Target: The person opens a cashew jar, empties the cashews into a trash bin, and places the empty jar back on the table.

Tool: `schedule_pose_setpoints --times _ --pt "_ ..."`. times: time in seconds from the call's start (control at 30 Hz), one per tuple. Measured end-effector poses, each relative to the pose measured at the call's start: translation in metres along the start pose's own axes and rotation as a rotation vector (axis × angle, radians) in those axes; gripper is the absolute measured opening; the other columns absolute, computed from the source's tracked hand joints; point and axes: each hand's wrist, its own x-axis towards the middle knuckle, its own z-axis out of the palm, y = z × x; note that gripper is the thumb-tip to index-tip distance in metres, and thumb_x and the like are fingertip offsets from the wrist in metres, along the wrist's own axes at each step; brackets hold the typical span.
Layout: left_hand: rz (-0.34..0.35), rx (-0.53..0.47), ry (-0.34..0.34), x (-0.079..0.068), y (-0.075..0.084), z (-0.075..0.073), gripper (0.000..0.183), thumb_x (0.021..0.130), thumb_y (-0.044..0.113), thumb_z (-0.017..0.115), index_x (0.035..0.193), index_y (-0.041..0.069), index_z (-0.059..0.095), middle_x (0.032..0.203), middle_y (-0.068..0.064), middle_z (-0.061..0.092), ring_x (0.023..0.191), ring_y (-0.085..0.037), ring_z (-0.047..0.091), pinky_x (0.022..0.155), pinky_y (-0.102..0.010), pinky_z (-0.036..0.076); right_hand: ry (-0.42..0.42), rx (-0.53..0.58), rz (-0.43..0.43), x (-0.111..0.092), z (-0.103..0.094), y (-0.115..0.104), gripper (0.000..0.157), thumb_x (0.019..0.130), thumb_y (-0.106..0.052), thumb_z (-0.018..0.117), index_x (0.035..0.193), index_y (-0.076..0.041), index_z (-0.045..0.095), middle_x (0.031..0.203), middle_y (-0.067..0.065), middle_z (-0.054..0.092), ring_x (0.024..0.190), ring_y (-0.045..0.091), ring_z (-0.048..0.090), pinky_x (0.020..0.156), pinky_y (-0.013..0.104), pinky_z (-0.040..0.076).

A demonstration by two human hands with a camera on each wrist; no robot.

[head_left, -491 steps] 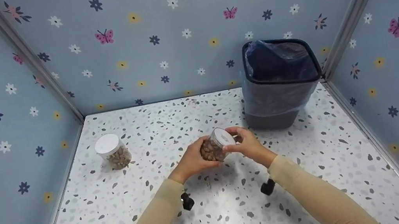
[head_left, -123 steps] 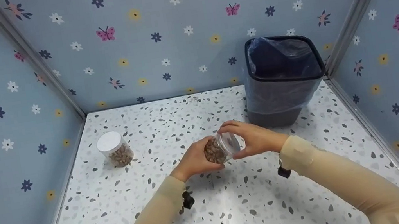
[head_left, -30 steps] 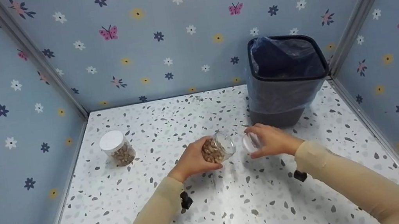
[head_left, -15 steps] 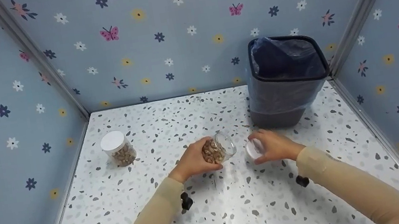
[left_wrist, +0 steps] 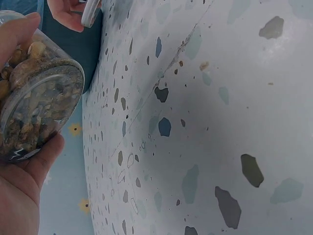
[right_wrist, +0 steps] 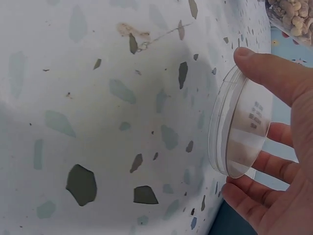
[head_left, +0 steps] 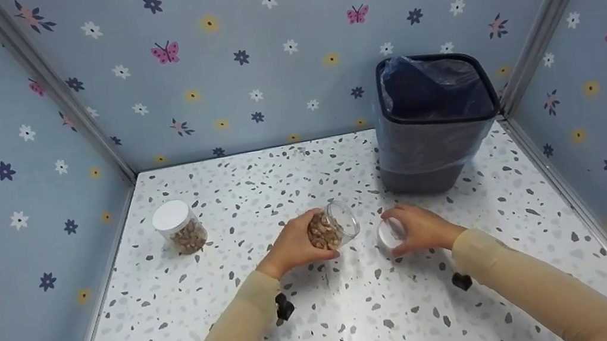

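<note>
Left hand (head_left: 295,245) wrapped around a small clear plastic jar full of brown nuts (head_left: 331,227), held tipped a little above the white speckled table (head_left: 326,323), open mouth pointing toward the right hand. Same jar seen close from the left wrist (left_wrist: 36,105), thumb on top, palm under it, nuts pressed against the clear bottom.

Right hand (head_left: 420,227) just beside the jar, a small gap between them. Fingers and thumb curled round a clear round plastic lid (head_left: 390,232), held on its edge, low over the table. From the right wrist, lid (right_wrist: 239,129) pinched with the thumb on the top rim and fingers (right_wrist: 254,198) under it; touching the table or not, hard to tell.

Behind the right hand, near it, a dark grey square bin with a blue plastic bag inside (head_left: 434,118). Far off past the left hand, a second small clear jar of nuts with a white lid on (head_left: 179,227), standing upright near the blue wall with flowers and butterflies (head_left: 238,54).
</note>
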Motion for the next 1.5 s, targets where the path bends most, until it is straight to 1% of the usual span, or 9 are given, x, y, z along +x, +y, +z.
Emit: schedule_pose_setpoints --times 0.2,0.33,0.43,0.6,0.67,0.9,1.07,1.27,1.5 --pt "-0.008 -0.024 0.005 0.000 -0.001 0.001 0.090 0.073 0.025 0.102 0.150 0.011 0.059 0.144 -0.018 0.069 0.128 -0.029 0.067 0.115 -0.050 0.054 -0.008 0.006 0.000 -0.001 0.008 0.005 0.090 0.072 -0.035 0.100 0.149 -0.011 0.061 0.151 0.019 0.061 0.143 0.045 0.056 0.123 0.064 0.044" --pt "-0.012 -0.027 0.007 0.000 -0.001 0.001 0.089 0.073 0.025 0.102 0.150 0.012 0.059 0.144 -0.018 0.069 0.129 -0.029 0.067 0.115 -0.051 0.054 -0.019 0.010 0.013 -0.002 0.011 0.008 0.092 0.071 -0.036 0.101 0.150 -0.011 0.061 0.156 0.025 0.057 0.145 0.048 0.054 0.123 0.066 0.042" --pt "-0.010 -0.023 0.006 0.000 -0.001 0.001 0.089 0.073 0.027 0.102 0.150 0.013 0.059 0.143 -0.015 0.070 0.129 -0.028 0.067 0.115 -0.050 0.054 -0.022 0.010 0.020 -0.002 0.012 0.009 0.093 0.071 -0.036 0.102 0.150 -0.011 0.061 0.156 0.026 0.056 0.144 0.049 0.054 0.123 0.066 0.042" --pt "-0.014 -0.015 0.000 0.000 -0.001 0.001 0.092 0.071 0.031 0.102 0.151 0.014 0.059 0.143 -0.010 0.070 0.129 -0.024 0.068 0.116 -0.047 0.054 -0.016 0.013 0.015 -0.004 0.014 0.011 0.093 0.071 -0.036 0.101 0.150 -0.009 0.061 0.148 0.019 0.063 0.138 0.043 0.060 0.120 0.063 0.046" --pt "-0.016 -0.016 -0.002 0.000 -0.002 0.001 0.093 0.071 0.033 0.102 0.151 0.014 0.060 0.143 -0.011 0.071 0.128 -0.024 0.068 0.116 -0.046 0.054 -0.016 0.020 0.020 -0.004 0.015 0.012 0.094 0.070 -0.036 0.102 0.150 -0.009 0.062 0.146 0.017 0.064 0.136 0.041 0.061 0.120 0.062 0.047" --pt "-0.035 -0.012 0.003 0.000 -0.001 0.002 0.091 0.072 0.025 0.102 0.151 0.013 0.059 0.143 -0.015 0.070 0.128 -0.027 0.068 0.115 -0.048 0.054 -0.031 0.054 0.022 -0.006 0.016 0.011 0.095 0.069 -0.036 0.101 0.151 -0.011 0.061 0.154 0.017 0.061 0.143 0.042 0.057 0.123 0.063 0.044" --pt "-0.042 -0.014 0.001 0.001 -0.001 0.002 0.092 0.072 0.026 0.102 0.152 0.013 0.059 0.143 -0.012 0.070 0.128 -0.026 0.067 0.116 -0.048 0.054 -0.024 0.039 0.011 -0.005 0.018 0.011 0.092 0.069 -0.035 0.102 0.148 -0.010 0.063 0.151 0.016 0.063 0.140 0.042 0.059 0.121 0.062 0.045" --pt "-0.041 -0.017 0.001 0.000 -0.002 0.001 0.093 0.072 0.028 0.102 0.153 0.013 0.058 0.144 -0.014 0.069 0.129 -0.026 0.067 0.116 -0.049 0.054 -0.019 -0.001 0.010 -0.005 0.020 0.012 0.089 0.069 -0.034 0.102 0.146 -0.010 0.064 0.144 0.015 0.065 0.135 0.040 0.061 0.119 0.060 0.048" --pt "-0.038 -0.013 0.007 0.000 -0.001 0.002 0.093 0.071 0.027 0.102 0.151 0.013 0.059 0.142 -0.013 0.070 0.127 -0.025 0.068 0.115 -0.048 0.055 -0.020 -0.017 0.022 -0.007 0.022 0.009 0.088 0.071 -0.033 0.101 0.147 -0.012 0.063 0.148 0.015 0.063 0.139 0.042 0.057 0.122 0.061 0.045"
